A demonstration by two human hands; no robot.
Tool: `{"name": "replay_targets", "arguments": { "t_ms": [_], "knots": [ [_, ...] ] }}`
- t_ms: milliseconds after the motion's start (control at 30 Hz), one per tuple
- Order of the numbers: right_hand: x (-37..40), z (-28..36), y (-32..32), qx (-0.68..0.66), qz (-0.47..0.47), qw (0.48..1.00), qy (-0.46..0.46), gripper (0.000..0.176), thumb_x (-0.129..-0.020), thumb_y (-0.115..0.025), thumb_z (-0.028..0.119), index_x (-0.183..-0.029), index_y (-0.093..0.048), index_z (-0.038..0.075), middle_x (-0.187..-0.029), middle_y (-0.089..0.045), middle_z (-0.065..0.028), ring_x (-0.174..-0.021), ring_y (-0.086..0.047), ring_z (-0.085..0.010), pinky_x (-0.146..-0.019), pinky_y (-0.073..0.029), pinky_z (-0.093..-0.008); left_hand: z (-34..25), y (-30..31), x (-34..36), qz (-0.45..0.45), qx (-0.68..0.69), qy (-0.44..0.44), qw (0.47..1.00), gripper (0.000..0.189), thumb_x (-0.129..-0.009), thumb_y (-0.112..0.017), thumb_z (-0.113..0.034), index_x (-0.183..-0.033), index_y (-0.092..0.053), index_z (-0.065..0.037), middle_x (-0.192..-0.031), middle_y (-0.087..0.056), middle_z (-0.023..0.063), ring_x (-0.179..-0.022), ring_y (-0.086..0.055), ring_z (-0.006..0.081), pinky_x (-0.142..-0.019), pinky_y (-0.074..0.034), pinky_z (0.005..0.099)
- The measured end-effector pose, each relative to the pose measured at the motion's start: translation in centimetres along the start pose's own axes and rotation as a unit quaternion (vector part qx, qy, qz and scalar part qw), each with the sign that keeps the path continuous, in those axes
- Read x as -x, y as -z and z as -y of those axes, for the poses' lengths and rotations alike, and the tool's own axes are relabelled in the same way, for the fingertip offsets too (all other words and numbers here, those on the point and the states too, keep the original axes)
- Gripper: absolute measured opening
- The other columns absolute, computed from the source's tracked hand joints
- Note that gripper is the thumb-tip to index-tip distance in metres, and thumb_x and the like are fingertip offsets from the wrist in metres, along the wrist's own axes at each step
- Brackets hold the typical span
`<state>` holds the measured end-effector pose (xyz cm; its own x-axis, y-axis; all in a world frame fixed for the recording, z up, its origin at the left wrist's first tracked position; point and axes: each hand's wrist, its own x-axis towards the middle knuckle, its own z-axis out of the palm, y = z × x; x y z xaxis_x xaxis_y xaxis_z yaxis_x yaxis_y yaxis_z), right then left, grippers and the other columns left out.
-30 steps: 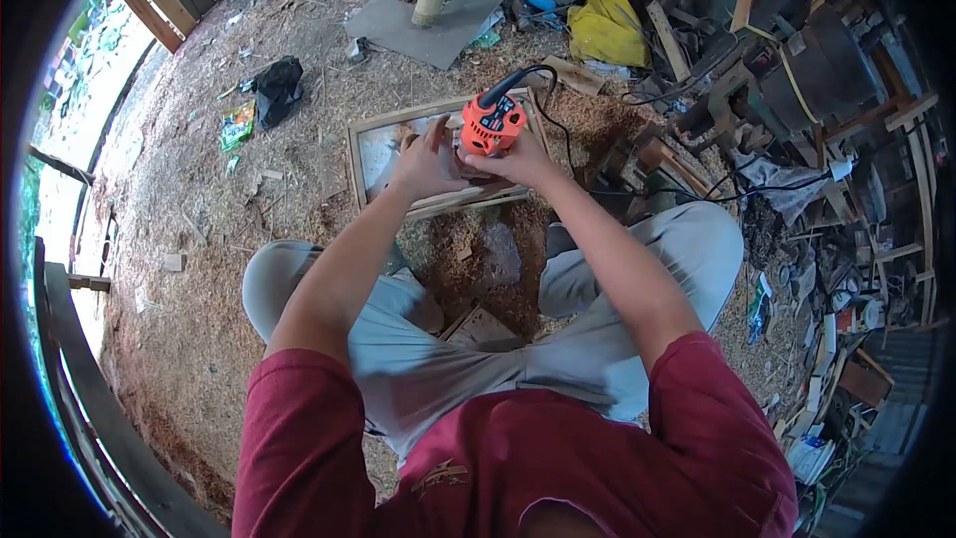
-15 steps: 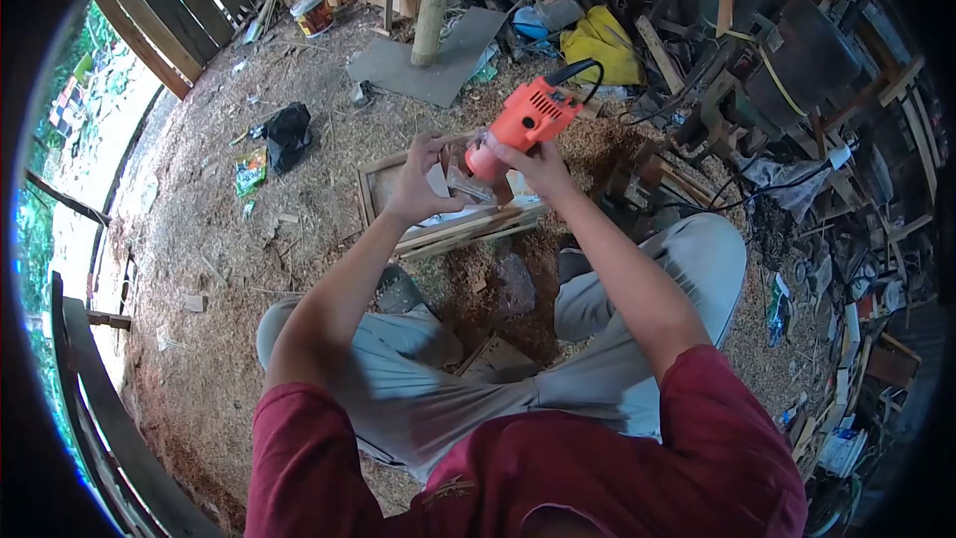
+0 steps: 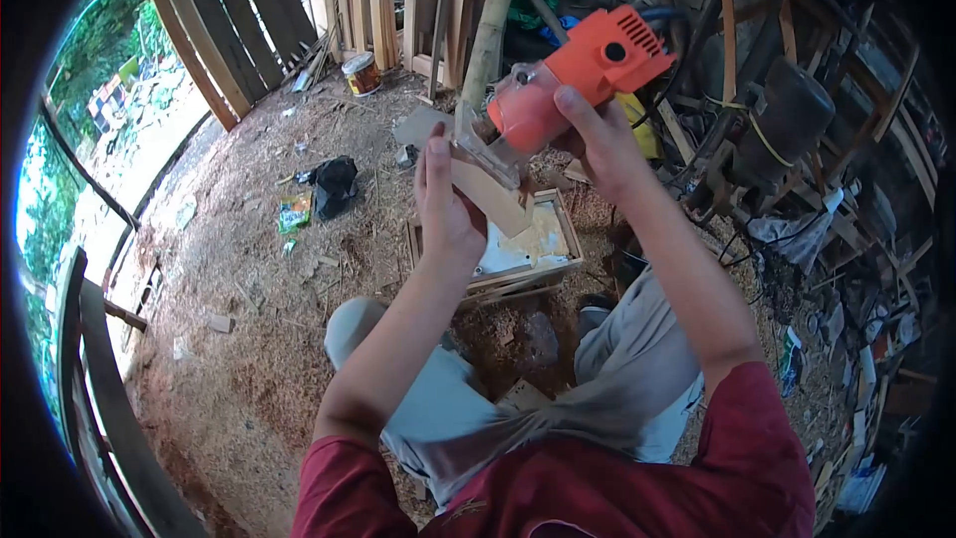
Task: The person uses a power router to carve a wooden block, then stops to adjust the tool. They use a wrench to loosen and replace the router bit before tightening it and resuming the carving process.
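My right hand (image 3: 607,144) grips an orange trim router (image 3: 568,75) by its body, thumb on the near side. The router is tilted, its clear plastic base (image 3: 486,159) pointing down and left. Against that base lies a pale, curved piece of wood (image 3: 493,197). My left hand (image 3: 445,194) holds the wood at its left end, fingers pointing up and thumb below; part of the grip is hidden. Under both hands, a shallow wooden box (image 3: 543,264) with a whitish, stained panel rests on the ground in front of my legs.
Wood shavings cover the ground. A black plastic bag (image 3: 335,186) and a colourful wrapper (image 3: 293,212) lie to the left. A paint bucket (image 3: 360,74) and upright planks (image 3: 368,0) stand at the back. Scrap wood, a dark container (image 3: 792,110) and cables crowd the right.
The router and the wood have come up and closer to me, showing more of the curved wood and the box panel. The view has tilted upward and shifted left.
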<state>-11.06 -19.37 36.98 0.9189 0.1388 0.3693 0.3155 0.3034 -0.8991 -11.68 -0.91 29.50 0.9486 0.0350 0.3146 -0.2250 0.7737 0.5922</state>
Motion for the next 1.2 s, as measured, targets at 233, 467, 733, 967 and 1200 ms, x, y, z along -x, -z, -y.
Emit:
{"name": "replay_targets", "arguments": {
  "t_ms": [233, 467, 733, 967, 1200],
  "knots": [
    [-0.3, 0.8, -2.7, 0.047, 0.020, 0.998, 0.043, 0.053, -0.092, -0.082, 0.027, -0.132, -0.058, 0.002, -0.125, -0.066, -0.0081, -0.114, -0.067, -0.0180, -0.098, -0.056, -0.0350, 0.1, -1.5, 1.4, -0.028, 0.131, 0.106, 0.985, 0.085, -0.098, -0.032, -0.080, -0.146, -0.049, -0.012, -0.126, -0.064, 0.0176, -0.101, -0.068, 0.0368, -0.085, -0.056, 0.0578],
    [2.1, -2.5, 1.0, 0.102, 0.047, 0.992, 0.060, 0.059, -0.089, -0.084, 0.012, -0.137, -0.052, 0.003, -0.135, -0.061, -0.0099, -0.122, -0.062, -0.0179, -0.106, -0.052, -0.0386, 2.2, -0.4, 1.8, 0.050, 0.227, 0.179, 0.956, 0.106, -0.089, -0.031, -0.092, -0.162, -0.032, -0.015, -0.161, -0.041, 0.0164, -0.146, -0.043, 0.0380, -0.121, -0.033, 0.0591],
    [3.0, -5.1, 2.8, 0.183, 0.117, 0.954, 0.206, 0.079, -0.078, -0.091, 0.026, -0.140, -0.045, 0.004, -0.141, -0.058, -0.0167, -0.128, -0.060, -0.0261, -0.112, -0.047, -0.0421, 4.2, 1.6, 1.3, 0.097, 0.127, 0.110, 0.981, 0.118, -0.084, -0.036, -0.095, -0.168, -0.012, -0.016, -0.172, -0.019, 0.0083, -0.154, -0.032, 0.0290, -0.124, -0.032, 0.0518],
    [4.2, -3.9, 3.6, 0.051, 0.041, 0.995, 0.079, 0.082, -0.080, -0.086, 0.029, -0.142, -0.038, 0.004, -0.140, -0.057, -0.0220, -0.131, -0.058, -0.0365, -0.113, -0.046, -0.0525, 3.8, -0.3, 1.3, 0.125, 0.040, 0.064, 0.989, 0.131, -0.078, -0.061, -0.088, -0.167, -0.007, -0.007, -0.169, -0.021, 0.0097, -0.153, -0.033, 0.0269, -0.124, -0.032, 0.0480],
    [4.4, -3.9, 5.1, -0.003, 0.038, 0.998, 0.058, 0.085, -0.078, -0.089, 0.032, -0.142, -0.038, 0.008, -0.147, -0.052, -0.0236, -0.136, -0.054, -0.0404, -0.117, -0.042, -0.0560, 4.4, -1.1, 1.6, 0.161, -0.048, 0.003, 0.986, 0.131, -0.074, -0.090, -0.034, -0.167, -0.002, -0.006, -0.171, -0.013, 0.0093, -0.153, -0.032, 0.0236, -0.124, -0.031, 0.0442]
  ]
}}
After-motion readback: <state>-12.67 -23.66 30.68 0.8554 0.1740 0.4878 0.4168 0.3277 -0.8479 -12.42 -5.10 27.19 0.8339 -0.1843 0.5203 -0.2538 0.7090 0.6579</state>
